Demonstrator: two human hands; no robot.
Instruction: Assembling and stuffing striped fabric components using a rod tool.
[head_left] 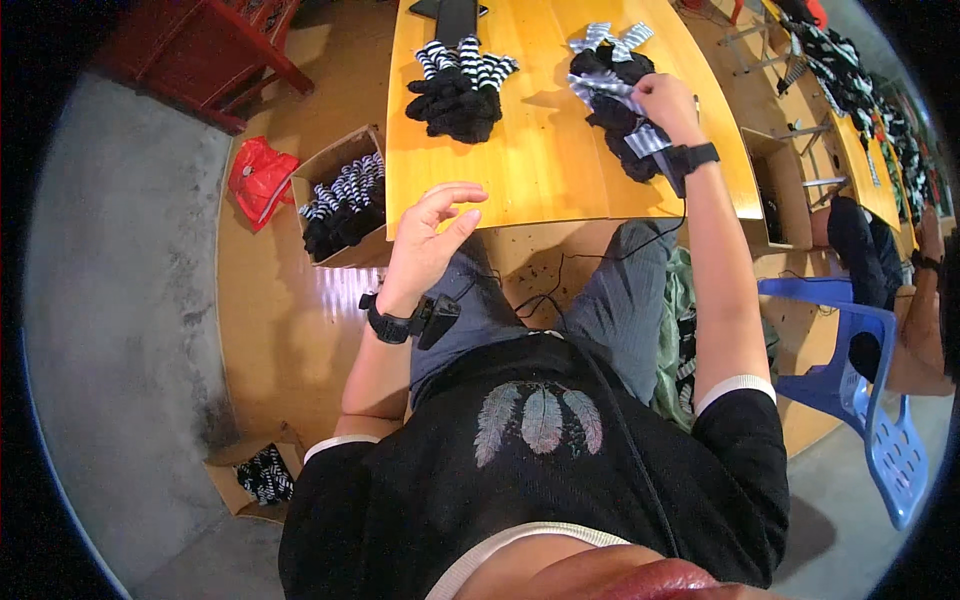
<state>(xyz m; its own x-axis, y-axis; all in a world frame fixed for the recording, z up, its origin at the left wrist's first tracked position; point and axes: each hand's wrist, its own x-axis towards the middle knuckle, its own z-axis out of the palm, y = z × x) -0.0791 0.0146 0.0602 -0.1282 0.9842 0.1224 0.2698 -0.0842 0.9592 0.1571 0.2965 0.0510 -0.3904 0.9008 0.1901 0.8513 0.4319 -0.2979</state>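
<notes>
My right hand [668, 106] is over the far right of the yellow table, its thumb and fingers pinched on a grey-and-white striped ribbon piece [603, 86]. That piece lies in a row of fluffy black pieces [632, 70] mixed with similar striped bows. My left hand [430, 240] is raised at the table's near left edge, fingers stretched and apart, with nothing in it. Beyond it on the tabletop sits a bundle of fluffy black pieces [455, 108] with black-and-white striped ends. A dark object with a cable is partly hidden under my right wrist.
The yellow table [545, 150] has a black flat device [456, 20] at its far edge. A cardboard box [345, 200] of striped pieces stands to its left, near a red bag [262, 182]. Cables [560, 285] hang between my legs. At right are a blue chair [860, 390] and another person.
</notes>
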